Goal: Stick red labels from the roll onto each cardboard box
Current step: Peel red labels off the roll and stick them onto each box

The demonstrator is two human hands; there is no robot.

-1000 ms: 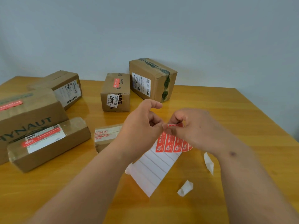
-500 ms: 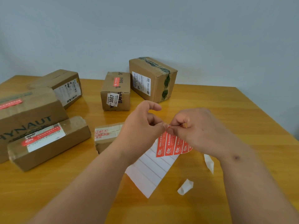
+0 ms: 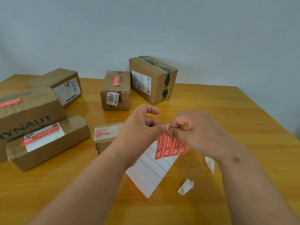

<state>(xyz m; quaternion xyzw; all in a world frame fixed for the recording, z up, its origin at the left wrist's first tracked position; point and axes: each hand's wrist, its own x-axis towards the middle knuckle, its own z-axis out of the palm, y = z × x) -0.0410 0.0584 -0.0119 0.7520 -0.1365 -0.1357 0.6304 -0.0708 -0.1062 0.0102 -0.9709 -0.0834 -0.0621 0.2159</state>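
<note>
My left hand (image 3: 139, 127) and my right hand (image 3: 198, 132) meet above the table and both pinch the top edge of a label strip (image 3: 152, 172), white backing below and several red labels (image 3: 170, 146) still on it. Several cardboard boxes stand around: a big printed box (image 3: 27, 117) and a long flat box (image 3: 48, 143) at left, each with a red label; a box (image 3: 65, 85) behind them; a small box (image 3: 116, 91) with a red label on top; a taped box (image 3: 152, 80) at the back; a low box (image 3: 105, 137) partly hidden behind my left wrist.
Two crumpled scraps of white backing paper (image 3: 186, 186) (image 3: 210, 164) lie on the wooden table (image 3: 227, 114) to the right of the strip. The table's right edge runs diagonally at far right, with a plain wall behind.
Both hands stayed together at the strip's top edge. The strip has lifted slightly and the fingertips have shifted a little on its corner.
</note>
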